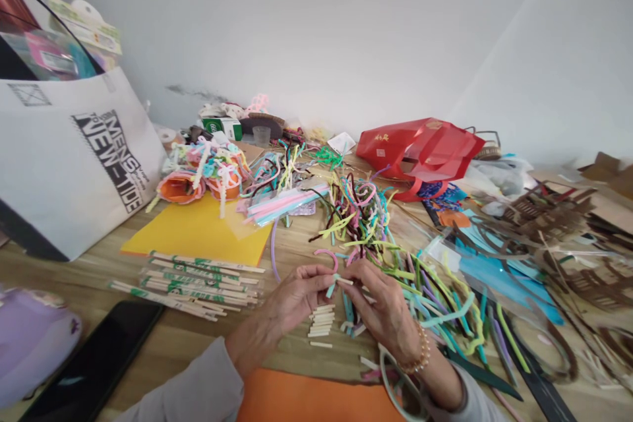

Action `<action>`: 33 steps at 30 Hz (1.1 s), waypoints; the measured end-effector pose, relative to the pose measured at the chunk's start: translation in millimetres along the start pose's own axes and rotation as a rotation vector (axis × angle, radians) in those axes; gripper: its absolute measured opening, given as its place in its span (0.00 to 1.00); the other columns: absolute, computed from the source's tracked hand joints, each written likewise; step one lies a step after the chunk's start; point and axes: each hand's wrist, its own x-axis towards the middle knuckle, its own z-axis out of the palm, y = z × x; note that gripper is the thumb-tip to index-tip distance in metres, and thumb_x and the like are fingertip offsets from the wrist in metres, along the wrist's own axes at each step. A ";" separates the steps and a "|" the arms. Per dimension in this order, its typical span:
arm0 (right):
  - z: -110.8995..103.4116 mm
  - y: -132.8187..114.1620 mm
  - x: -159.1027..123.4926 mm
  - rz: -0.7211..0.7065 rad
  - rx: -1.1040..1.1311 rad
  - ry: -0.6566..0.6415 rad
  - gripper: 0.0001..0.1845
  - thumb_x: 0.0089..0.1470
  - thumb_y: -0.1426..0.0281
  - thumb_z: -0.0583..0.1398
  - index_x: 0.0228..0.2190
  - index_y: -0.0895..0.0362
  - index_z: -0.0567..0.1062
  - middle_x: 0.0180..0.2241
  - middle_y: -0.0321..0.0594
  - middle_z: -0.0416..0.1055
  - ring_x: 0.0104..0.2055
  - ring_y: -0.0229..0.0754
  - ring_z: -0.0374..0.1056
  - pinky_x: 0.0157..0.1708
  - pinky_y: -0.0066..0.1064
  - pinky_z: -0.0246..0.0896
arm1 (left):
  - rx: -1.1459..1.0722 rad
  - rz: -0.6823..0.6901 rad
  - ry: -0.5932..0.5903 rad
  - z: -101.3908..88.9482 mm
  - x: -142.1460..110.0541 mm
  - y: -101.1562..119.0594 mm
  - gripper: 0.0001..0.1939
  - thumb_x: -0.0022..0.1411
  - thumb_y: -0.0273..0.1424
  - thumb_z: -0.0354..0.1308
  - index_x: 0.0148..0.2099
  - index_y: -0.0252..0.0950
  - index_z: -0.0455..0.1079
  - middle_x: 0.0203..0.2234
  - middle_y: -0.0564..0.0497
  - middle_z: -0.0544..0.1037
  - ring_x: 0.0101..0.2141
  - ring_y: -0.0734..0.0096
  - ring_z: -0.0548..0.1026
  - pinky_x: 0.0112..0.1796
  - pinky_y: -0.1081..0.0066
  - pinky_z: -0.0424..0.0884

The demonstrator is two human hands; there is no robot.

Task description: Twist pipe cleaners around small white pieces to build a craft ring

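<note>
My left hand point(291, 293) pinches a short pale-green pipe cleaner point(331, 289) between thumb and forefinger. Opposite it, the fingertips of my right hand point(383, 297) hold a short pale wooden stick piece point(345, 281), which meets the pipe cleaner where the hands come together. Whether the pipe cleaner is wrapped around the stick is too small to tell. Just below the hands, several cut stick pieces point(321, 324) lie in a column on the wooden table. Behind my fingertips a pink pipe cleaner point(327, 254) curves up. Under my right wrist is a white loop handle point(388, 369), partly covered.
Wrapped chopsticks point(192, 282) and a yellow sheet point(198, 227) lie left, with a black phone point(99, 359) nearer. An orange sheet point(316, 399) is at the front. Tangled pipe cleaners point(366, 211) spread behind and right. A white bag point(59, 165) and red bag point(420, 145) stand farther back.
</note>
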 end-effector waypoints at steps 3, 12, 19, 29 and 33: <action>0.7 1.2 -0.4 0.012 0.023 0.002 0.06 0.59 0.73 0.53 0.36 0.57 0.70 0.32 0.41 0.70 0.34 0.38 0.68 0.35 0.28 0.64 | 0.021 -0.014 -0.024 0.4 -0.1 1.3 0.10 0.42 0.25 0.71 0.29 0.30 0.76 0.21 0.52 0.75 0.23 0.79 0.70 0.27 0.76 0.64; 3.7 5.1 -0.4 0.030 0.032 0.044 0.06 0.58 0.73 0.54 0.36 0.56 0.72 0.33 0.42 0.72 0.38 0.40 0.69 0.37 0.30 0.66 | 0.045 0.049 0.020 4.2 1.4 -0.3 0.11 0.40 0.28 0.72 0.28 0.29 0.76 0.21 0.52 0.75 0.22 0.79 0.70 0.27 0.76 0.65; 9.8 7.4 -3.0 0.192 0.155 0.094 0.06 0.57 0.70 0.56 0.33 0.57 0.73 0.28 0.39 0.71 0.30 0.38 0.67 0.30 0.28 0.64 | 0.048 0.137 0.106 12.4 0.3 -6.0 0.10 0.39 0.28 0.72 0.26 0.31 0.77 0.21 0.52 0.76 0.23 0.78 0.69 0.28 0.75 0.65; 18.9 12.1 -3.9 0.616 0.643 0.027 0.13 0.52 0.62 0.60 0.32 0.61 0.73 0.20 0.34 0.66 0.21 0.33 0.60 0.22 0.24 0.55 | 0.416 0.342 0.287 19.2 -3.9 -6.2 0.03 0.46 0.28 0.66 0.25 0.33 0.77 0.18 0.53 0.75 0.23 0.75 0.68 0.30 0.75 0.63; 18.1 12.3 -2.9 0.645 0.728 0.011 0.14 0.52 0.61 0.61 0.30 0.61 0.72 0.19 0.33 0.65 0.20 0.32 0.58 0.20 0.24 0.52 | 0.569 0.417 0.281 21.0 -6.9 -2.8 0.01 0.47 0.26 0.64 0.26 0.34 0.78 0.20 0.53 0.76 0.25 0.72 0.69 0.31 0.74 0.64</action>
